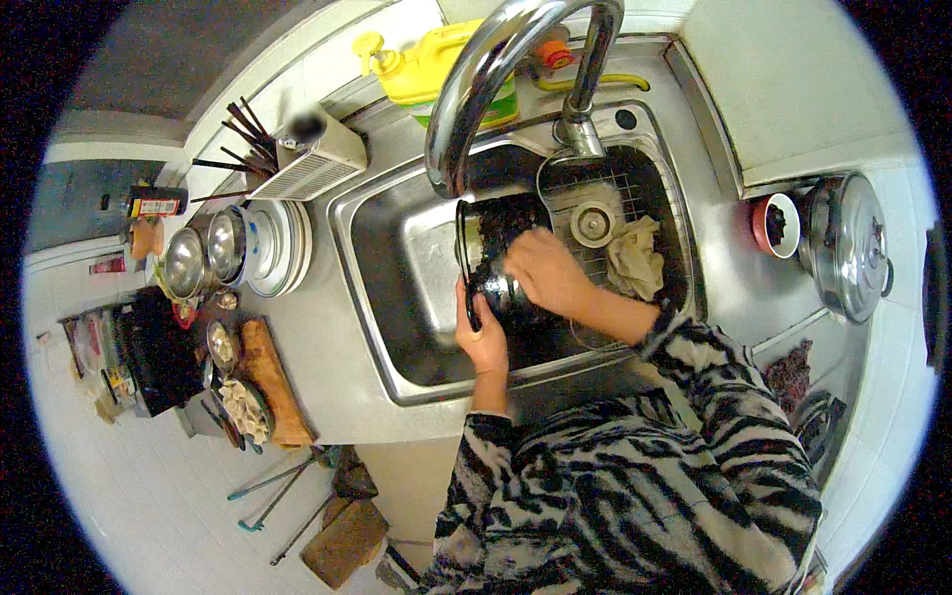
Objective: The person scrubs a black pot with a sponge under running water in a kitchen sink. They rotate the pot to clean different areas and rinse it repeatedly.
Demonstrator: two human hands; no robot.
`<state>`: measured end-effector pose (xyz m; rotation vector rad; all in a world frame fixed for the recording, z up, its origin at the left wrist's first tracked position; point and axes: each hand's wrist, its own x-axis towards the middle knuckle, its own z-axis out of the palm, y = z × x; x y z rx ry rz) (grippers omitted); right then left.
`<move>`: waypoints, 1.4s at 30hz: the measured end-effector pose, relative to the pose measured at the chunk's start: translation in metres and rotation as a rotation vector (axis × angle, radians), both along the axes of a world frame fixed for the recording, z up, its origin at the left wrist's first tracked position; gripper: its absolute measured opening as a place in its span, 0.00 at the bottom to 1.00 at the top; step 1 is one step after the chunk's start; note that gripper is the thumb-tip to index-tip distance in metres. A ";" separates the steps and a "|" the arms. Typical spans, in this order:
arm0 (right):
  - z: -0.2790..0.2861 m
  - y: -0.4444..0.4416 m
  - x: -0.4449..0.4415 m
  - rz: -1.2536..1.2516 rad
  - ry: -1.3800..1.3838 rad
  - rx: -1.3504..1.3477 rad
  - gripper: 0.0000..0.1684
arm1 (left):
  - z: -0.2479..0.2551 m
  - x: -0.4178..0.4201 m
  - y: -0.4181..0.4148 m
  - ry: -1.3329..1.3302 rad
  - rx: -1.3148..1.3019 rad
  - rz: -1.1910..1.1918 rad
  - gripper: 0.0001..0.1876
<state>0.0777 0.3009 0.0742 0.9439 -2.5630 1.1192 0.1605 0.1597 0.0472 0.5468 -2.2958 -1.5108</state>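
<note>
A glossy black pot (513, 282) lies tipped on its side over the sink, its rim towards the left. My left hand (482, 335) grips the pot at its rim near the lower left, the thumb along the black edge. Against the outer wall of the pot rests my right hand (547, 271), slightly blurred, with its fingers curled in. Whatever may be inside those fingers is hidden. Just right of the pot, a crumpled pale cloth (636, 260) sits on the wire rack (595, 186) in the right basin. A chrome faucet (454, 104) arches above the pot.
Behind the sink stands a yellow jug (439, 63). On the left counter are stacked plates (286, 245), metal bowls (186, 260), a chopstick holder (320, 160) and a wooden board (275, 379). A red cup (775, 225) and a lidded metal pot (848, 245) stand at right.
</note>
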 end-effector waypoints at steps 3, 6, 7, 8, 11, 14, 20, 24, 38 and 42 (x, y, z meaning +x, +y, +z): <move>-0.024 -0.020 -0.054 -0.192 0.017 -0.016 0.07 | 0.011 -0.007 0.005 -0.080 -0.011 0.029 0.19; -0.022 -0.034 -0.063 -0.281 -0.038 0.120 0.08 | 0.000 -0.005 0.001 -0.034 -0.025 0.016 0.19; -0.015 -0.040 -0.052 -0.220 0.028 0.199 0.07 | 0.003 -0.005 0.001 -0.031 -0.070 0.017 0.20; -0.006 -0.041 -0.026 -0.105 -0.081 0.061 0.06 | 0.004 -0.003 -0.001 -0.043 -0.059 0.017 0.20; -0.003 -0.039 0.018 -0.034 0.001 -0.155 0.05 | 0.002 -0.003 -0.002 -0.044 -0.034 0.004 0.20; -0.011 -0.040 -0.010 -0.092 -0.036 0.053 0.02 | 0.009 -0.006 0.001 -0.089 -0.034 0.001 0.20; -0.021 -0.048 -0.052 -0.252 -0.135 -0.095 0.04 | 0.011 -0.004 -0.005 -0.118 0.007 -0.005 0.18; 0.017 -0.033 -0.046 -0.266 -0.115 -0.223 0.04 | 0.025 -0.028 -0.020 -0.184 -0.018 0.029 0.16; -0.002 -0.056 -0.080 -0.288 -0.006 0.064 0.06 | 0.026 -0.103 -0.008 -0.162 0.017 -0.067 0.28; 0.003 -0.054 -0.016 -0.184 -0.041 0.054 0.07 | 0.020 -0.097 -0.013 -0.067 0.096 -0.065 0.30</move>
